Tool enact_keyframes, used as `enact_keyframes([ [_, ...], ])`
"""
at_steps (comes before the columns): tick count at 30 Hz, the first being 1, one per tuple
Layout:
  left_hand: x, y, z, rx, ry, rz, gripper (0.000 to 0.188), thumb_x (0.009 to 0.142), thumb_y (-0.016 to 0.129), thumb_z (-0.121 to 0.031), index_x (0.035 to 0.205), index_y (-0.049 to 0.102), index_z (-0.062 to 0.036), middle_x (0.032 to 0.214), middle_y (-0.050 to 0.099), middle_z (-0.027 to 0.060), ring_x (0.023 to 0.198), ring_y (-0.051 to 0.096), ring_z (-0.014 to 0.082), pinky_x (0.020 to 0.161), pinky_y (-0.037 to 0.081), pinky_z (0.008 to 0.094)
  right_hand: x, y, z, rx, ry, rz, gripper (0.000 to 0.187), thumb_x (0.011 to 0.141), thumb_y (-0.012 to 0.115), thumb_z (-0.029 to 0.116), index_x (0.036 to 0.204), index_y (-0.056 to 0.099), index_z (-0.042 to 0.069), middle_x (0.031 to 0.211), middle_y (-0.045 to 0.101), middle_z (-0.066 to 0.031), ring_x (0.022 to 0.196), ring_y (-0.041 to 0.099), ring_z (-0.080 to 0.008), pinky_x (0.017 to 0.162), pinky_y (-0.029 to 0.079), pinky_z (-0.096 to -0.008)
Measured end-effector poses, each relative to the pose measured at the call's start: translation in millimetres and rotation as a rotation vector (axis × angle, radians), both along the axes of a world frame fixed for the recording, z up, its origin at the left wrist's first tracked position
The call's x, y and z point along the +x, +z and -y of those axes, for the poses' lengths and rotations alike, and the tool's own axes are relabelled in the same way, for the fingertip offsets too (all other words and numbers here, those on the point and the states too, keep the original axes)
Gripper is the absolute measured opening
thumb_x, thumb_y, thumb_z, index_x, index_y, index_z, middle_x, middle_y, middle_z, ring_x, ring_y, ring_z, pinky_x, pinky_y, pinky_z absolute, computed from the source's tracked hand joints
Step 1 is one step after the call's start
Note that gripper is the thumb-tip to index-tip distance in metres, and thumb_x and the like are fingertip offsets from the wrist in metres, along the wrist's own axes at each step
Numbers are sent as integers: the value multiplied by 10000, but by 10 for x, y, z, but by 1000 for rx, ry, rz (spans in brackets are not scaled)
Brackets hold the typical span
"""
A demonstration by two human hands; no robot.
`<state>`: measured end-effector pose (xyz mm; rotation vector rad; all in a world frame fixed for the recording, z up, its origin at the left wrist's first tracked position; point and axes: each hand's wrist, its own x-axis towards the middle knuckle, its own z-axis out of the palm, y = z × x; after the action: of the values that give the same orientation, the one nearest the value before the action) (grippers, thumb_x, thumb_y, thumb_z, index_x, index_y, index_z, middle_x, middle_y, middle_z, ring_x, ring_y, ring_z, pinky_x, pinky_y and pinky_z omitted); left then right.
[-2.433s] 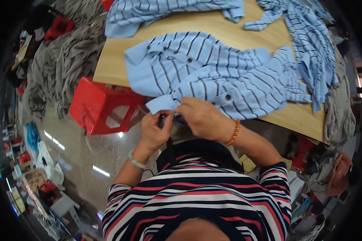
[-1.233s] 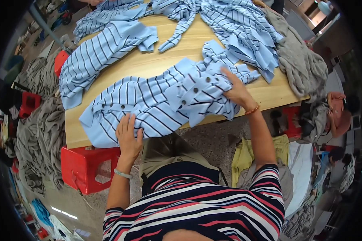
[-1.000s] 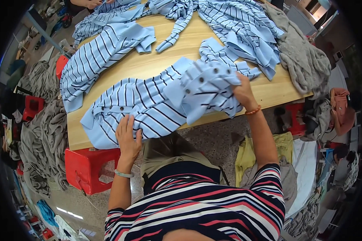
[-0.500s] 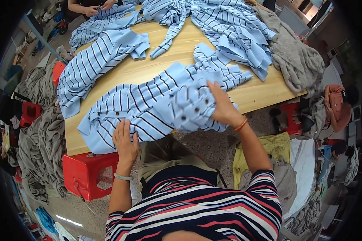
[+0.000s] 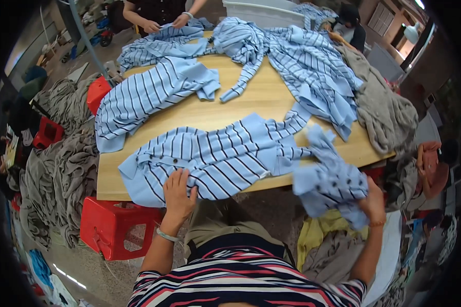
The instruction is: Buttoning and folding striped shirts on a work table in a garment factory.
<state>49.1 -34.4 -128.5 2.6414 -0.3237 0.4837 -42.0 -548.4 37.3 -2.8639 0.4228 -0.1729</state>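
Observation:
A light blue knit cardigan (image 5: 215,158) with dark stripes and dark buttons lies spread along the near edge of the wooden table. My left hand (image 5: 179,194) rests on its lower edge near the buttons, fingers stretched out. At the right, past the table's near edge, my right hand (image 5: 372,203) grips a bunched striped cardigan (image 5: 330,181) with a row of dark buttons. This bundle is smeared by motion, and its upper end reaches over the table beside the spread one's sleeve. Whether the two touch I cannot tell.
More striped cardigans (image 5: 153,97) lie across the wooden table (image 5: 261,107), with a grey-brown knit heap (image 5: 381,102) at its right corner. A red stool (image 5: 112,230) stands near left. Across the table, another person's hands (image 5: 164,24) handle blue fabric. Yellow cloth (image 5: 312,233) lies below right.
My right hand has carried the bunched cardigan rightward, off the spread one and past the table's edge. My left hand stays on the spread cardigan. The view has shifted, showing more of the far side.

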Motion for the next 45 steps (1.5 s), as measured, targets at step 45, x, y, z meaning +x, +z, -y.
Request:
enact_keyframes([
  [45,-28,286,-1,-183,146,-50,438,752,730,-111,1155,585,-18,1055,579,130,943,532,311,816,411,404,2077,-943,-2106,91,1060,67,376,764,739,144,1123,656,71,1205,613,-126,1100,559,-308,934,453,-378],
])
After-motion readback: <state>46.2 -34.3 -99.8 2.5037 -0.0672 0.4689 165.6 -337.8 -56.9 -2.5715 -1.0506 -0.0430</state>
